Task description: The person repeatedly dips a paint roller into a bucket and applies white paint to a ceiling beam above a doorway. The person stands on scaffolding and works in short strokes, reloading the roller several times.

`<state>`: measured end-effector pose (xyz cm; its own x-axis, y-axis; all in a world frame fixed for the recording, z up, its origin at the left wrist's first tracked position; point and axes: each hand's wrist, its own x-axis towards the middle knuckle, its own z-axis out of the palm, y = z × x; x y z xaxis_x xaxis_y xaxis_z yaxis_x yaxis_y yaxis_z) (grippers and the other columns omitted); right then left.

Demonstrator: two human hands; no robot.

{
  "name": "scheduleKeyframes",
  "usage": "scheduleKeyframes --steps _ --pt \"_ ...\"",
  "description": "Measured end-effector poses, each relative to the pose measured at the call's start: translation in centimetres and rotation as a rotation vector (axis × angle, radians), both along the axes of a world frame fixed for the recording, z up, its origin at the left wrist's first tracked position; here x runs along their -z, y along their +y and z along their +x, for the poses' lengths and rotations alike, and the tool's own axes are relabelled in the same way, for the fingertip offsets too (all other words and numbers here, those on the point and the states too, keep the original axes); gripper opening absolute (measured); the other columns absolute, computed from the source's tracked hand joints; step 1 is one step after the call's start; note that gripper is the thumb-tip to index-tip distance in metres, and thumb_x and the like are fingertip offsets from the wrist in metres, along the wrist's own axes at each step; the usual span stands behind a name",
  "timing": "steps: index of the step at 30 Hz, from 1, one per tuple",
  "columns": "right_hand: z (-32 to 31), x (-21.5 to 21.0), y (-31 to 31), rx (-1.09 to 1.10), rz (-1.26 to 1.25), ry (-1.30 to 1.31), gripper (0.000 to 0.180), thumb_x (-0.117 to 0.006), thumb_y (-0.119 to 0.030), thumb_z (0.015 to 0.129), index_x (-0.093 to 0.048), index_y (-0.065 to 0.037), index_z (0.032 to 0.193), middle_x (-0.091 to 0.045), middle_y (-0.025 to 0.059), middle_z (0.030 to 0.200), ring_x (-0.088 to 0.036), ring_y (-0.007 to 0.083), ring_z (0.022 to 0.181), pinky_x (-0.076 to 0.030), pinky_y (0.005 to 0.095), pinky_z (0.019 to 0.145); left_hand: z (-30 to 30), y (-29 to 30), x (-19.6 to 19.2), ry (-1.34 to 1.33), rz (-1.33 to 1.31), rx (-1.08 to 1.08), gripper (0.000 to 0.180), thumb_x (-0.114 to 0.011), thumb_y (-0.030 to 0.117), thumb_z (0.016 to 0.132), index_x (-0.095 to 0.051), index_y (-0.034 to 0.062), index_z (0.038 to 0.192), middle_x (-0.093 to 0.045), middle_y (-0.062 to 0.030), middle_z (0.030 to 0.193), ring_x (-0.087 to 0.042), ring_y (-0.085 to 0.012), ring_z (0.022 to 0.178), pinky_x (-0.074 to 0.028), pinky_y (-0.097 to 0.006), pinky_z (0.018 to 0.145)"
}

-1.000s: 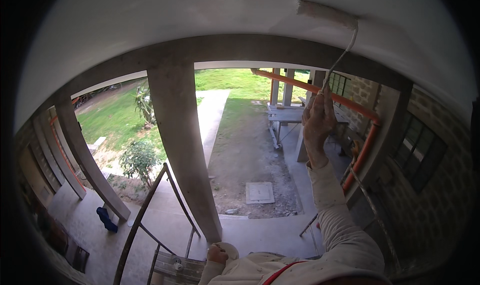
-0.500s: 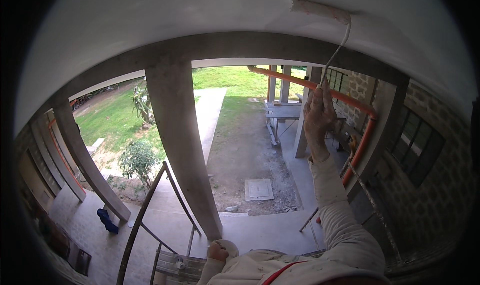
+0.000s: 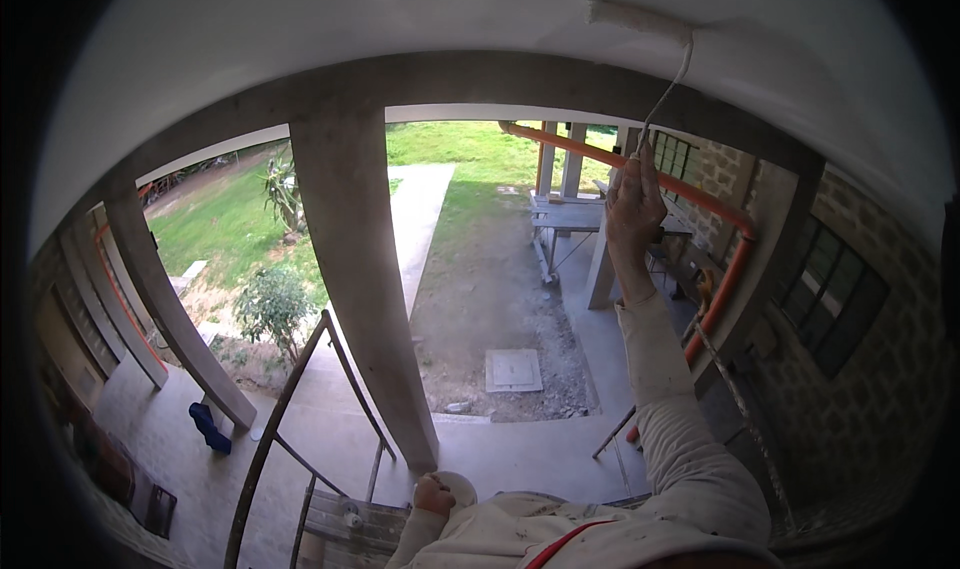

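Raised overhead, my right hand [image 3: 636, 207] is closed round the handle of a paint roller [image 3: 640, 19]. Its long white nap lies against the white ceiling [image 3: 400, 14], and the bent wire frame runs down to my fingers. Low in front of my body, my left hand [image 3: 433, 495] is closed at the rim of a round whitish container [image 3: 460, 487]. My sleeve and torso hide the container's lower part and what is inside it.
Metal scaffold rails [image 3: 270, 439] rise on the left beside wooden planks [image 3: 350, 519]. A concrete pillar [image 3: 350, 269] and beam stand ahead. An orange pipe [image 3: 690, 197] crosses behind my right arm, near a stone wall [image 3: 850, 399]. A blue object [image 3: 209, 427] sits on the floor below.
My right hand and the roller have shifted slightly left, with the nap still at the ceiling. The view has tilted a little. My left hand stays at the container.
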<state>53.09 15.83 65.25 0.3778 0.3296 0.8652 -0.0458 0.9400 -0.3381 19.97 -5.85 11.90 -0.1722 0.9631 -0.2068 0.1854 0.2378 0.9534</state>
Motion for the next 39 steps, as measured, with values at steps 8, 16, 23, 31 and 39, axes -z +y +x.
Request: scheduleKeyframes --steps 8,16,23,31,39 --pt "1.3 -0.4 7.3 0.269 -0.173 -0.08 0.041 -0.053 -0.021 0.11 -0.056 -0.002 0.146 -0.045 -0.0052 0.073 -0.038 0.0024 0.06 -0.033 0.0202 0.052 0.5 0.0 -0.2 0.078 0.052 -0.053 0.039 -0.071 0.001 0.057 -0.061 -0.0047 0.095 -0.061 -0.0054 0.075 -0.063 -0.0173 0.068 -0.052 -0.032 0.062" --pt "3.4 -1.1 16.4 0.349 -0.28 -0.213 0.044 -0.05 -0.029 0.108 -0.059 -0.004 0.144 -0.057 0.005 0.069 -0.053 0.0092 0.062 -0.044 0.0296 0.058 0.0 2.2 6.9 0.148 0.041 -0.156 0.041 -0.072 0.004 0.055 -0.064 -0.004 0.095 -0.068 -0.0126 0.078 -0.069 -0.0275 0.075 -0.056 -0.039 0.07" --pt "4.7 -2.5 26.8 0.286 -0.358 -0.193 0.042 -0.053 -0.028 0.104 -0.066 -0.003 0.135 -0.059 0.0095 0.066 -0.056 0.0167 0.06 -0.045 0.0377 0.059 1.6 1.6 3.3 -0.086 -0.022 -0.218 0.041 -0.069 -0.005 0.061 -0.059 -0.0024 0.1 -0.056 -0.0019 0.078 -0.057 -0.0151 0.068 -0.048 -0.031 0.056" --pt "5.0 -4.9 33.3 0.251 -0.352 -0.201 0.042 -0.058 -0.029 0.1 -0.069 -0.002 0.13 -0.057 0.0062 0.062 -0.057 0.0159 0.057 -0.047 0.0377 0.056 2.4 1.8 0.8 0.106 -0.034 -0.187 0.039 -0.07 -0.004 0.059 -0.06 -0.0035 0.096 -0.059 -0.0011 0.078 -0.059 -0.0125 0.068 -0.048 -0.028 0.057" --pt "2.4 -2.1 21.2 -0.025 -0.347 -0.067 0.042 -0.055 -0.025 0.106 -0.06 -0.003 0.142 -0.039 -0.0069 0.059 -0.037 0.0026 0.048 -0.031 0.0241 0.043 1.7 2.5 0.9 0.166 -0.027 -0.162 0.045 -0.073 0.002 0.055 -0.063 -0.0044 0.098 -0.065 -0.0042 0.075 -0.065 -0.0174 0.069 -0.053 -0.032 0.064"
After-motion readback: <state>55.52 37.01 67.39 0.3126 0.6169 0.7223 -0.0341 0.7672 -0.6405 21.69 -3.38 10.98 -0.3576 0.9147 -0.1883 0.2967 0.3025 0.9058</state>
